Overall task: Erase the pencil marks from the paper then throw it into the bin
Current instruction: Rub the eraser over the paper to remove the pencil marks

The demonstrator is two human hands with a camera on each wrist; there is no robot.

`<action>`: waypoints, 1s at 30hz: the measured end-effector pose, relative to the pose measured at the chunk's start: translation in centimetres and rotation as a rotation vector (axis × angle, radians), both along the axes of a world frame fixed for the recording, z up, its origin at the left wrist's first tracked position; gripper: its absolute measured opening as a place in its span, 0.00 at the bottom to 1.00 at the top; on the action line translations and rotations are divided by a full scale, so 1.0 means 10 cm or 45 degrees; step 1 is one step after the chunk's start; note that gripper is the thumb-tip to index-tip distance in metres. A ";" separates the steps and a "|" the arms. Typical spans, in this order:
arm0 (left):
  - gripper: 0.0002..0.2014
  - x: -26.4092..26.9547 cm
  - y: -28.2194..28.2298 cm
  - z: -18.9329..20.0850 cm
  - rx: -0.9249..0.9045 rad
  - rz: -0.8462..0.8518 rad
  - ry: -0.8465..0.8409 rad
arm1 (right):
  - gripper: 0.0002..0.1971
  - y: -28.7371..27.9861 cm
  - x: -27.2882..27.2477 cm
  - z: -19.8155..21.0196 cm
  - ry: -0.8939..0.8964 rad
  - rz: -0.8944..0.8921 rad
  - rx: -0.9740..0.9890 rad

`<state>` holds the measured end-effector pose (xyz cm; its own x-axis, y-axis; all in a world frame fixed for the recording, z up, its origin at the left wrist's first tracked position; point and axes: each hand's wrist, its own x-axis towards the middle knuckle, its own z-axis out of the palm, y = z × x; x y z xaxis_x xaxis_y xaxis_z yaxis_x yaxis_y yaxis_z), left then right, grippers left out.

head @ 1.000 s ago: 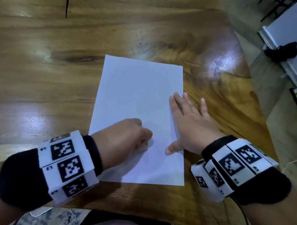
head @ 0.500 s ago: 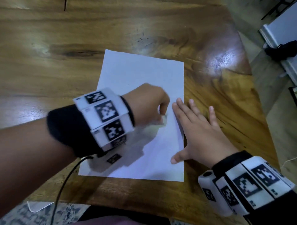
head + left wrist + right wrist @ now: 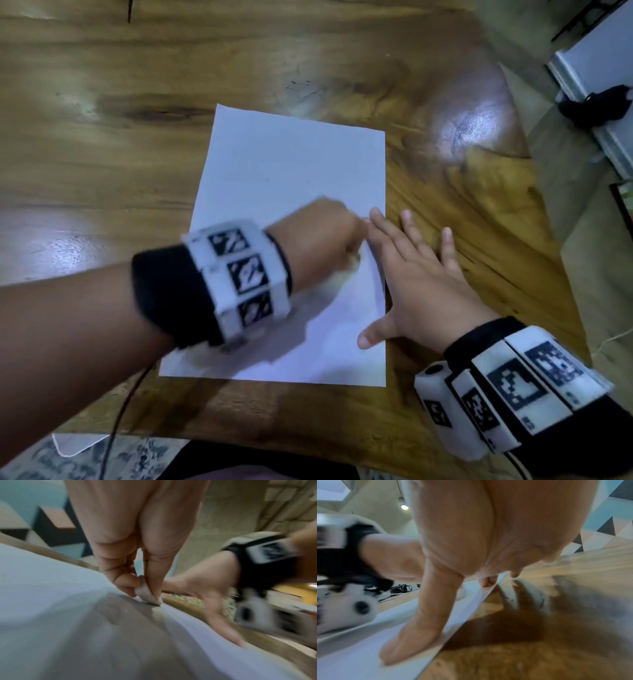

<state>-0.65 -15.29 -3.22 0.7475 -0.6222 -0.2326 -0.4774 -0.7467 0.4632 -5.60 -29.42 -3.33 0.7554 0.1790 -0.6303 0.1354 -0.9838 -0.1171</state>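
Blurred left hand [image 3: 318,236] pinches a small white rubber eraser [image 3: 147,595], hidden from above, down on the white rectangular sheet of paper [image 3: 291,164] mid wooden table [image 3: 102,154], no marks legible, now nearer the right edge than a moment ago, right hand [image 3: 421,281] spread flat pinning it.

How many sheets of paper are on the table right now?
1. The single white sheet of paper lies flat on the wooden table; the right hand presses its right edge while the left hand rubs an eraser on it. Another underneath cannot be ruled out.
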 end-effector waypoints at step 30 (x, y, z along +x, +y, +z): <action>0.07 -0.14 0.05 -0.05 0.012 0.038 0.026 | 0.72 0.01 0.00 0.00 0.032 0.021 -0.066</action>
<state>-2.05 -14.74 -3.77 0.7606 -0.5975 -0.2538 -0.4453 -0.7647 0.4657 -5.56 -29.30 -3.38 0.7362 0.1581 -0.6581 0.1496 -0.9863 -0.0697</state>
